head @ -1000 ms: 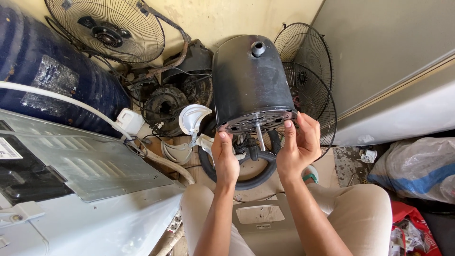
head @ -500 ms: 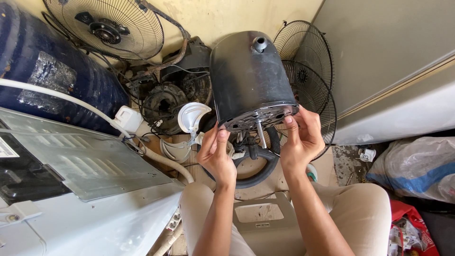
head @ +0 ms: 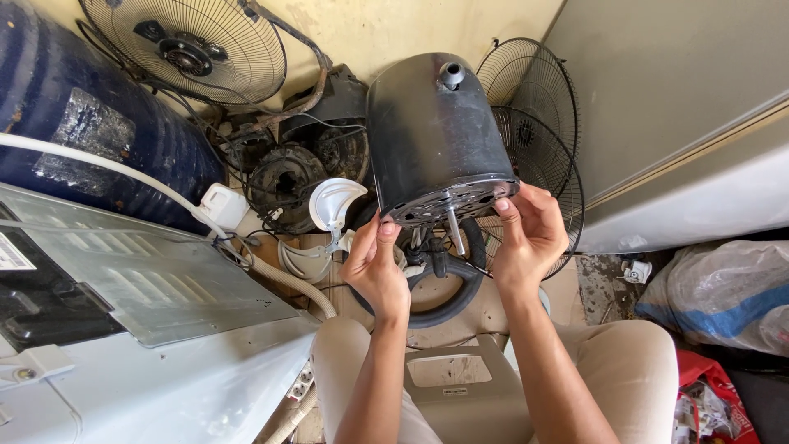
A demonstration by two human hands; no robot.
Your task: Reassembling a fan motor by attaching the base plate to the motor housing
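Observation:
A large black cylindrical motor (head: 434, 131) is held up in front of me, its vented end plate and metal shaft (head: 454, 232) facing me. My right hand (head: 530, 238) grips the right edge of that end plate. My left hand (head: 376, 265) touches the plate's lower left edge with its fingertips. Wires and a black rubber ring (head: 440, 292) hang just below the motor.
A white appliance casing (head: 140, 329) lies at the left beside a blue drum (head: 74, 123). Wire fan guards (head: 193, 41) (head: 534, 123) lean on the wall, and old motor parts (head: 288, 177) and a white funnel-shaped piece (head: 333, 204) lie below them. A grey cabinet (head: 682, 115) and plastic bags (head: 723, 288) stand right.
The motor has tipped slightly upright and shifted left. My left hand slid from gripping the end plate's underside to touching its lower left edge.

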